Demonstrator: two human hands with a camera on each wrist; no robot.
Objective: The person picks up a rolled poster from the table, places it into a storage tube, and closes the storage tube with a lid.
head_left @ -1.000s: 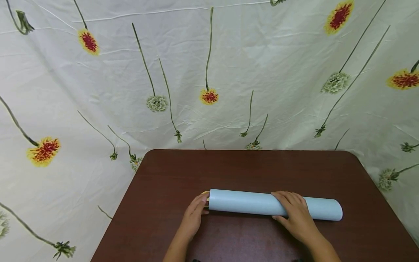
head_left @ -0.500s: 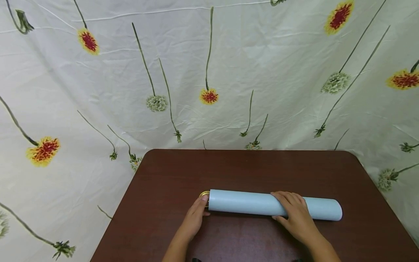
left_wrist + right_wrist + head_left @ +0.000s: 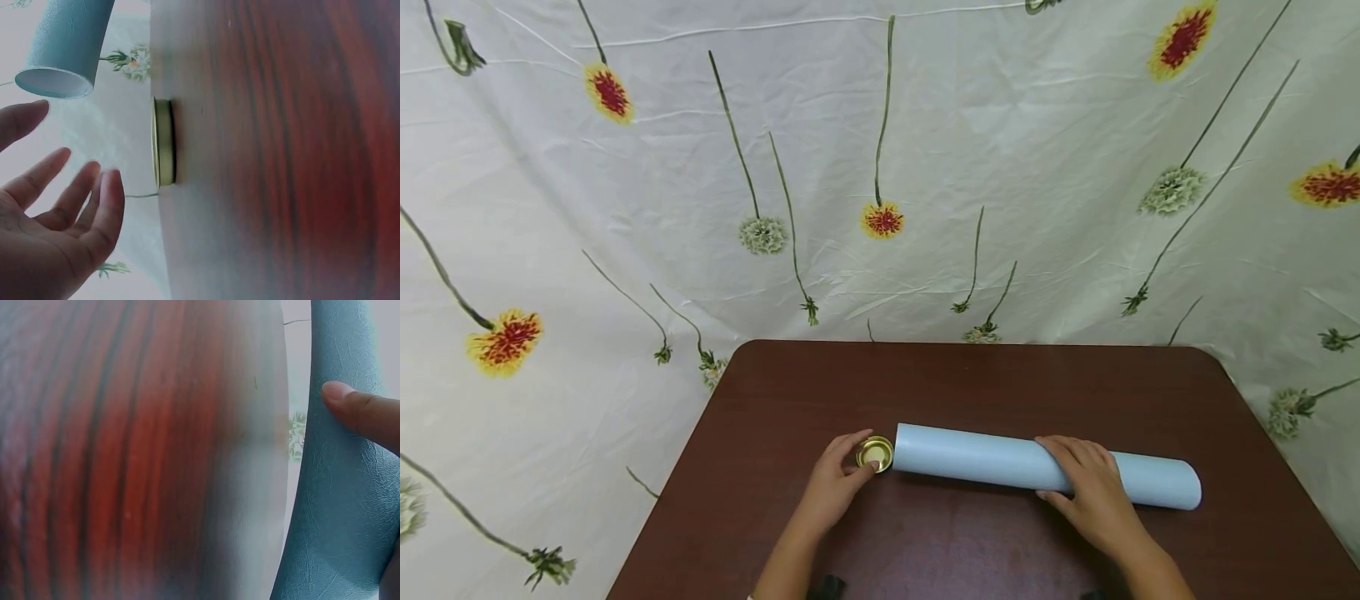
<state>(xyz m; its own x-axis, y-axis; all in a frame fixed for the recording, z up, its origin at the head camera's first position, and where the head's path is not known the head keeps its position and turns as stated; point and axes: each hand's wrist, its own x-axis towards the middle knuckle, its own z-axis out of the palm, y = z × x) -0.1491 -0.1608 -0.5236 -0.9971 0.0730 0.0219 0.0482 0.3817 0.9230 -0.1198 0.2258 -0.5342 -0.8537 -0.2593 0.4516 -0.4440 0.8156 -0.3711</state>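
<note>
A long pale-blue cardboard tube [image 3: 970, 454] lies across the view, its left end raised off the table. My right hand [image 3: 1086, 492] grips it right of its middle; in the right wrist view the thumb [image 3: 362, 412] lies along its textured side. The tube's open end [image 3: 55, 82] shows hollow in the left wrist view. Just left of that end, a round gold metal lid [image 3: 875, 453] lies flat on the table. My left hand [image 3: 835, 479] hovers over the lid's left side, fingers spread and apart from both lid and tube, holding nothing.
Everything is on or above a dark reddish-brown wooden table [image 3: 1000, 383] with rounded far corners. Behind and to the sides hangs a white cloth [image 3: 1045, 150] printed with flowers.
My left hand has let go of the gold lid at the tube's end and drawn back slightly left. The tube has shifted a little right, its left end rising, with my right hand still around it.
</note>
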